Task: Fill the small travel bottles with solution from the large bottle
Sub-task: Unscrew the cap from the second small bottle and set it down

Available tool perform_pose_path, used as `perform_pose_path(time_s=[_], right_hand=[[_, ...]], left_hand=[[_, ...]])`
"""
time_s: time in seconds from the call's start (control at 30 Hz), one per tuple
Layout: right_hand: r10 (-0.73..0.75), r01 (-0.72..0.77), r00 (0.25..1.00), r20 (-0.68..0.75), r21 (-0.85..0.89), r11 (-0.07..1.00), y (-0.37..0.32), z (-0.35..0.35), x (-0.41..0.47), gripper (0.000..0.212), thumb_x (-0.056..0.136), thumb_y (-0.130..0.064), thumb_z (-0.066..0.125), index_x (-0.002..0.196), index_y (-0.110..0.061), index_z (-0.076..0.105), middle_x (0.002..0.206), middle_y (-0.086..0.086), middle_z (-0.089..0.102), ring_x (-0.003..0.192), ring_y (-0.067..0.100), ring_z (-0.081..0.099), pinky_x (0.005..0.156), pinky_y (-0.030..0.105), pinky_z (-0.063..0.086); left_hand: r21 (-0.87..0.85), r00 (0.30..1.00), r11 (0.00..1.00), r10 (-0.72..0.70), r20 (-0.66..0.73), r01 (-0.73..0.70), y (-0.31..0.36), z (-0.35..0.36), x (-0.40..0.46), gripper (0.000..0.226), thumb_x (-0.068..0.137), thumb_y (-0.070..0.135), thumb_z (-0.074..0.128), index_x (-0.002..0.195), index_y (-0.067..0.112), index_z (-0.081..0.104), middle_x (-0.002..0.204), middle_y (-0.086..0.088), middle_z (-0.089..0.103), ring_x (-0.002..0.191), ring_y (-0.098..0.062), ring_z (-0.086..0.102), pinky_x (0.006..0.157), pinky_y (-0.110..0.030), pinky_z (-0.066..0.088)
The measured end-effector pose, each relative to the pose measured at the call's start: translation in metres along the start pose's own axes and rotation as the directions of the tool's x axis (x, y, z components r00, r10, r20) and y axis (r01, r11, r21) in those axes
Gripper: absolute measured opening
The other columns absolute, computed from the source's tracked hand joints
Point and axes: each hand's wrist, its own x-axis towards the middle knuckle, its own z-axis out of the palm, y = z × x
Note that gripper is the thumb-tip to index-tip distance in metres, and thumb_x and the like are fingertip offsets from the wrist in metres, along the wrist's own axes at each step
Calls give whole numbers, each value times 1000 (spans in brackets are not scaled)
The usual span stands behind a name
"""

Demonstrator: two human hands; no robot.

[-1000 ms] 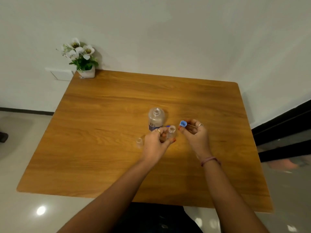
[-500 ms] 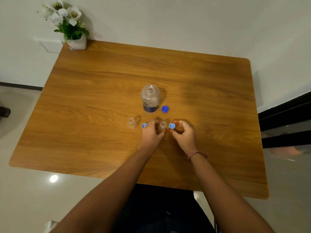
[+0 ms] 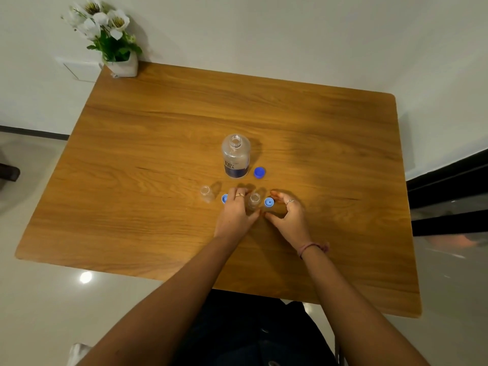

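Note:
The large clear bottle [image 3: 235, 155] stands uncapped at the table's middle, with its blue cap [image 3: 259, 172] lying just to its right. My left hand [image 3: 235, 212] grips a small clear travel bottle [image 3: 254, 200] that stands open on the table. A small blue cap [image 3: 268, 202] lies right of that bottle. My right hand [image 3: 290, 215] arches loosely around this cap, index finger and thumb apart from it. A second small clear bottle [image 3: 206, 193] stands open to the left, and another small blue cap [image 3: 224, 198] peeks out beside my left hand.
The wooden table [image 3: 158, 154] has a white pot of white flowers [image 3: 116, 48] at its far left corner, against the wall. Glossy floor lies to the left and right of the table.
The small bottle and the blue cap came down from above the table to its surface. My right hand let go of the cap. My left hand kept its hold on the bottle.

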Motion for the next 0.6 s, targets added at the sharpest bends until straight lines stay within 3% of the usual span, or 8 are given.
perform_pose_path(time_s=[0.17, 0.23, 0.33, 0.43, 0.53, 0.6], right_hand=[[-20, 5, 994, 106, 146, 989, -10, -25, 3, 56, 76, -1, 67, 129, -15, 52, 123, -3, 60, 114, 9, 55, 86, 8, 41], [-42, 29, 998, 54, 219, 975, -26, -36, 12, 54, 78, 1, 64, 128, -17, 53, 122, -7, 60, 112, 3, 55, 86, 9, 43], [-115, 119, 993, -33, 213, 970, -53, -46, 32, 51, 79, -2, 61, 125, -23, 55, 119, -12, 61, 112, -3, 54, 90, 12, 43], [-186, 178, 982, 24, 196, 964, -75, -42, 51, 58, 77, -9, 67, 130, -23, 50, 126, -12, 57, 117, -4, 50, 90, 5, 39], [-189, 174, 970, 155, 107, 979, -90, -25, 67, 79, 71, -21, 79, 139, -21, 38, 138, -10, 47, 126, 0, 42, 99, 10, 31], [-166, 154, 967, 196, 73, 985, -95, -10, 73, 92, 65, -30, 84, 141, -22, 33, 141, -10, 43, 127, 1, 38, 99, 12, 29]], left_hand=[[52, 974, 974, 222, -40, -220, -8, -32, -23, 70, 76, 26, 76, 134, 11, 40, 126, -7, 42, 105, -20, 56, 80, -26, 50], [98, 946, 949, 309, -98, -300, -18, -52, -34, 76, 75, 28, 78, 136, 10, 37, 123, -15, 44, 98, -22, 58, 75, -25, 53], [162, 887, 927, 372, -273, -339, -41, -78, -40, 80, 72, 35, 77, 134, 3, 36, 112, -21, 44, 96, -23, 49, 81, -18, 45], [140, 901, 959, 279, -331, -246, -63, -90, -32, 87, 71, 37, 78, 134, -3, 33, 116, -23, 41, 100, -25, 45, 88, -21, 42], [15, 982, 997, 83, -169, -81, -77, -88, -16, 88, 71, 37, 78, 137, -1, 34, 127, -21, 42, 116, -31, 46, 98, -36, 42], [-61, 999, 998, 4, -37, -7, -82, -83, -4, 83, 73, 35, 78, 138, 5, 36, 133, -14, 44, 123, -26, 45, 102, -33, 39]])
